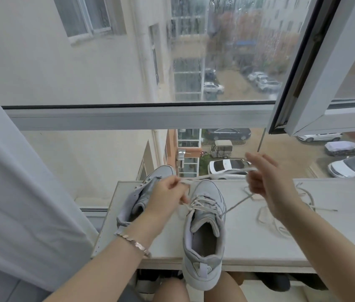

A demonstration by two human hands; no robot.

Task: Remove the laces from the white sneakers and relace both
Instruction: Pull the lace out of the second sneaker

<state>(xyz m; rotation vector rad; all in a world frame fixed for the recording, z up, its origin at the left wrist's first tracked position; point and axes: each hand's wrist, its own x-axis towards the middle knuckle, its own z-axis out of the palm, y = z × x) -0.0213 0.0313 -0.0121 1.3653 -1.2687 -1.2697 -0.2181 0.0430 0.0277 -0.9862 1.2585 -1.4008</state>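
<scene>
Two sneakers (207, 192) (137, 198), two hands (168, 197) (268, 184), one bracelet (136, 245), one curtain (19, 192), one shelf (346, 197), apparently two laces (202, 204) (322, 208).

Left hand (168, 196), right hand (266, 182): pinch grips.

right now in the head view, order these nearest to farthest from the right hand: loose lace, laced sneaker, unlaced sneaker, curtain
1. loose lace, on the ledge right by the right hand
2. laced sneaker, centre of the ledge
3. unlaced sneaker, left, behind the left hand
4. curtain, far left
</scene>
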